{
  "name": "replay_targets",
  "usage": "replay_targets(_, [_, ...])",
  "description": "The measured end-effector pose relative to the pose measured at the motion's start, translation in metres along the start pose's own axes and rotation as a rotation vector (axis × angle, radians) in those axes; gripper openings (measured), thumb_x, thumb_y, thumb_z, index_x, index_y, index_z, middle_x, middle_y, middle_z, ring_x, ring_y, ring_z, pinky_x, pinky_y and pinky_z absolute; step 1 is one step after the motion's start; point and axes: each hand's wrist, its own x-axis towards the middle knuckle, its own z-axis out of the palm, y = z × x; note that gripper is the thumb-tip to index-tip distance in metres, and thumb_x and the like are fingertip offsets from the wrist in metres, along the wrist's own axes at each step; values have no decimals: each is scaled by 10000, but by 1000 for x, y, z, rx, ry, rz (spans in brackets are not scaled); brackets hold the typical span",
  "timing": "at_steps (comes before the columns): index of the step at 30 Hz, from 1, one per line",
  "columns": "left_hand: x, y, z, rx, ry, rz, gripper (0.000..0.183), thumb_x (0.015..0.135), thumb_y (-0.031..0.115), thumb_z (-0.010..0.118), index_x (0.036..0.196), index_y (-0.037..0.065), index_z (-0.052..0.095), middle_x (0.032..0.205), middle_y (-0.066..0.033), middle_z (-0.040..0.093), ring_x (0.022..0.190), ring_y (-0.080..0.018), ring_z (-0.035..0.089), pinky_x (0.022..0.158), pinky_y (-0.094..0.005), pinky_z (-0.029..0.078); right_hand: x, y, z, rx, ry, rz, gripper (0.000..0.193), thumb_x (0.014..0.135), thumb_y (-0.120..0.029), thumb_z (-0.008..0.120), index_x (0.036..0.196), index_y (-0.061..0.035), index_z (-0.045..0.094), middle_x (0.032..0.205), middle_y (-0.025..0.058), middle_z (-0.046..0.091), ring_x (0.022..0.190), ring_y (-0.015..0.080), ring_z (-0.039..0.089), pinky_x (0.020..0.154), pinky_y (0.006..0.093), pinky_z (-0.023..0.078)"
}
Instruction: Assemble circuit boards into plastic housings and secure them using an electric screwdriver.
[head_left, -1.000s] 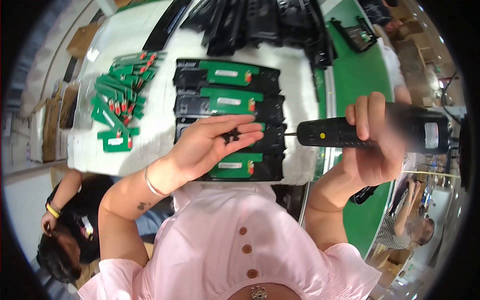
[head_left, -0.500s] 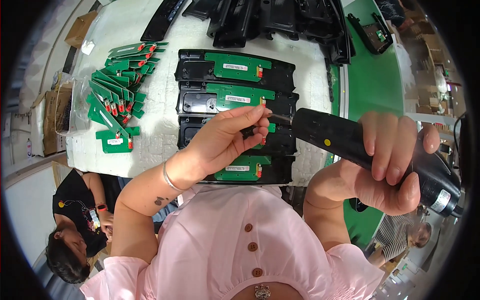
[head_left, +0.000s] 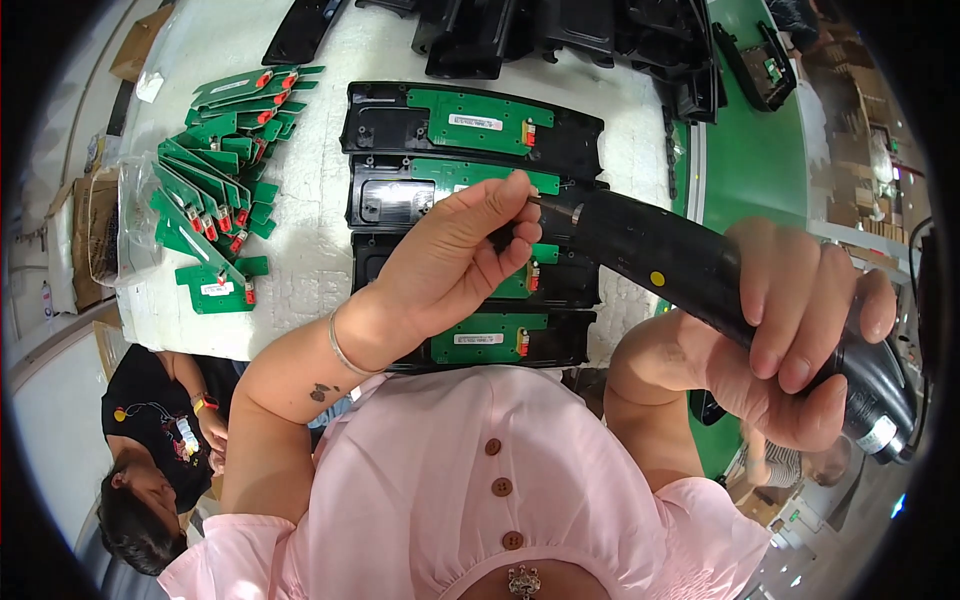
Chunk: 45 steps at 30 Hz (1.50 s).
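In my right hand (head_left: pixel 790 330) is a black electric screwdriver (head_left: pixel 665 250) with a yellow dot, its nose pointing left. My left hand (head_left: pixel 430 255) is closed in a pinch at the tip of the thin bit (head_left: pixel 556 208); whatever the fingertips hold is too small to make out. Beneath the hands, several curved black plastic panels (head_left: pixel 572 140) lie in a column. Each carries a green circuit board (head_left: pixel 480 123) with a white label and a red-and-white connector. My left hand and the tool partly hide the middle panels.
Loose green circuit boards (head_left: pixel 205 170) with red connectors are heaped on the white foam surface (head_left: pixel 310 200) at left. More black plastic housings (head_left: pixel 465 40) crowd the far edge. One open housing (head_left: pixel 757 70) rests on the green mat (head_left: pixel 755 160). A person (head_left: pixel 155 450) sits at lower left.
Both hands hold the same pose around the tool and bit; the bit tip has shifted slightly up. The panels and loose boards appear a little shifted as the view moves.
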Motion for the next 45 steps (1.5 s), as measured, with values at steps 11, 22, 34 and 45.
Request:
replay_targets(11, [-4, 8, -2, 128, -107, -57, 269, 864, 267, 493, 959, 20, 539, 850, -65, 591, 746, -98, 555, 674, -213, 461, 17, 39, -9, -115, -99, -91, 534, 497, 99, 462, 1010, -51, 464, 575, -30, 363, 541, 98, 345, 551, 262, 279])
replay_targets(22, [-5, 13, -17, 245, -26, -24, 217, 910, 203, 381, 944, 19, 492, 881, -112, 587, 748, -148, 564, 658, -221, 450, 37, 110, -21, -262, 166, 95, 272, 662, -74, 447, 922, -8, 488, 563, 48, 390, 494, 149, 364, 537, 324, 357])
replay_targets(34, [-6, 22, -18, 317, 106, 74, 218, 874, 200, 481, 963, 19, 562, 810, -30, 587, 657, -61, 522, 591, -162, 416, 46, 121, -17, -300, 64, 150, 144, 669, -40, 443, 807, -3, 459, 553, 64, 395, 463, 147, 360, 513, 311, 355])
replay_targets(45, [-7, 27, -30, 258, 79, 128, 178, 854, 156, 511, 974, 31, 553, 878, -40, 591, 764, -85, 570, 623, -167, 458, 44, 102, -4, -313, -19, 54, 344, 613, 45, 406, 951, 0, 456, 613, 26, 394, 501, 128, 368, 497, 289, 320])
